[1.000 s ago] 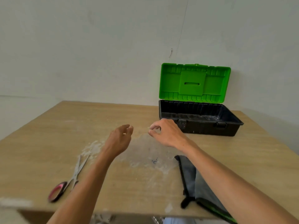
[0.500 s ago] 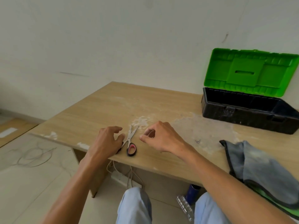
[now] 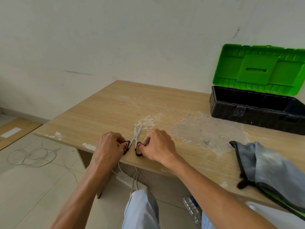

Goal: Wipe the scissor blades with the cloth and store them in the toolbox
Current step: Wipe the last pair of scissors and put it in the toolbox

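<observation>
Task at very beginning, by my judgement.
- Scissors (image 3: 135, 135) flat on tabletop (image 3: 107, 111), near front edge, blades pointing away, a little apart.
- Left hand (image 3: 110, 146) curled on left handle loop, right hand (image 3: 158, 146) curled on right loop: both gripping scissors, not lifted as far as visible.
- Cloth (image 3: 267, 167) lying at right, well apart from scissors, no hand on it: wiping not started.
- Toolbox (image 3: 255, 114) far right, lid up, ready.
- Left to do: take cloth, wipe blades, store scissors in toolbox.
</observation>
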Demonstrator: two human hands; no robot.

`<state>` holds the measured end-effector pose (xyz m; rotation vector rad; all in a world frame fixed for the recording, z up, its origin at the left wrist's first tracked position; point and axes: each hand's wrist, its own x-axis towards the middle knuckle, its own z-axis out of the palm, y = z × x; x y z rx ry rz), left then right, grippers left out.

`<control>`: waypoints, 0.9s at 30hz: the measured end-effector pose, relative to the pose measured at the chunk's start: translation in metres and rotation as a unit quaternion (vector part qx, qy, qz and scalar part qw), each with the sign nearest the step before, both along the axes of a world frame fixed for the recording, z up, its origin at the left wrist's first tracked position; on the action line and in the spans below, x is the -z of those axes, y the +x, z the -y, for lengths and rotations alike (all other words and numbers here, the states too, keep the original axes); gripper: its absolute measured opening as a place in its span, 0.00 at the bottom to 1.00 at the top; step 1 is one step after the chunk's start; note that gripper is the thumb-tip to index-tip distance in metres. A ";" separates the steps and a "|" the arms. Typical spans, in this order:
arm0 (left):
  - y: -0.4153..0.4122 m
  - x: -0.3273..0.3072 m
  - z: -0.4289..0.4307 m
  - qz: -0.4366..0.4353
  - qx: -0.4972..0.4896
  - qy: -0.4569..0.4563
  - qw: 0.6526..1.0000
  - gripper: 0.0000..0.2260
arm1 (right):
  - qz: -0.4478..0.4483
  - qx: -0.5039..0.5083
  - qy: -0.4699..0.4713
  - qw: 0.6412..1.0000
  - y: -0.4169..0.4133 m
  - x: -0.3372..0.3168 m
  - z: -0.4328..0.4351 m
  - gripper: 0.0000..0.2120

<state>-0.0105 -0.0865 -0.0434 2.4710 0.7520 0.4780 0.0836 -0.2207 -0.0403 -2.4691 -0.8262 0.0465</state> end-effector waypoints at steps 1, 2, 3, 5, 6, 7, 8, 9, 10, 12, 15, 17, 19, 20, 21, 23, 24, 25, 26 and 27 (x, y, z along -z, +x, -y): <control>0.001 -0.001 0.004 0.015 -0.002 -0.011 1.000 0.05 | -0.001 0.009 0.013 1.000 0.001 -0.002 0.003 0.11; 0.003 -0.002 0.008 0.034 -0.003 -0.034 0.999 0.05 | -0.010 0.015 0.034 0.999 0.002 -0.005 0.008 0.09; 0.005 -0.005 0.013 0.060 -0.003 -0.079 0.995 0.05 | -0.020 0.019 0.061 0.998 0.004 -0.009 0.014 0.07; 0.010 -0.015 0.026 0.122 0.005 -0.258 0.958 0.05 | -0.037 0.025 0.128 0.991 0.008 -0.020 0.033 0.03; 0.012 -0.021 0.035 0.152 0.014 -0.365 0.918 0.06 | -0.044 0.027 0.164 0.985 0.010 -0.027 0.045 0.03; 0.015 -0.027 0.044 0.178 0.026 -0.461 0.869 0.07 | -0.051 0.029 0.199 0.978 0.012 -0.033 0.058 0.04; 0.019 -0.033 0.055 0.198 0.042 -0.537 0.819 0.08 | -0.056 0.033 0.229 0.971 0.014 -0.039 0.072 0.03; 0.024 -0.036 0.065 0.209 0.061 -0.591 0.777 0.08 | -0.060 0.039 0.254 0.964 0.016 -0.045 0.088 0.02; 0.029 -0.039 0.076 0.210 0.083 -0.624 0.748 0.09 | -0.063 0.045 0.273 0.959 0.018 -0.049 0.103 0.02; 0.039 -0.044 0.097 0.204 0.118 -0.654 0.719 0.09 | -0.069 0.058 0.290 0.953 0.020 -0.055 0.135 0.04; 0.055 -0.048 0.125 0.198 0.139 -0.658 0.713 0.12 | -0.085 0.080 0.270 0.956 0.019 -0.058 0.177 0.09; 0.065 -0.047 0.141 0.187 0.144 -0.647 0.725 0.13 | -0.107 0.084 0.253 0.958 0.015 -0.059 0.199 0.11; 0.073 -0.043 0.157 0.174 0.143 -0.643 0.732 0.13 | -0.125 0.089 0.251 0.956 0.014 -0.056 0.216 0.11; 0.076 -0.041 0.164 0.168 0.138 -0.648 0.730 0.13 | -0.134 0.093 0.258 0.952 0.013 -0.055 0.222 0.10; 0.079 -0.040 0.169 0.163 0.132 -0.658 0.724 0.14 | -0.146 0.095 0.270 0.947 0.012 -0.053 0.228 0.09; 0.083 -0.037 0.179 0.159 0.119 -0.687 0.699 0.14 | -0.175 0.102 0.300 0.932 0.012 -0.050 0.239 0.08; 0.083 -0.036 0.184 0.160 0.117 -0.703 0.683 0.14 | -0.186 0.106 0.312 0.926 0.012 -0.048 0.243 0.08; 0.083 -0.034 0.190 0.160 0.120 -0.716 0.668 0.13 | -0.193 0.110 0.322 0.920 0.013 -0.046 0.248 0.08; 0.082 -0.032 0.197 0.160 0.127 -0.727 0.656 0.12 | -0.198 0.115 0.328 0.917 0.013 -0.044 0.251 0.07; 0.081 -0.029 0.205 0.160 0.135 -0.733 0.647 0.11 | -0.201 0.118 0.333 0.914 0.014 -0.042 0.253 0.07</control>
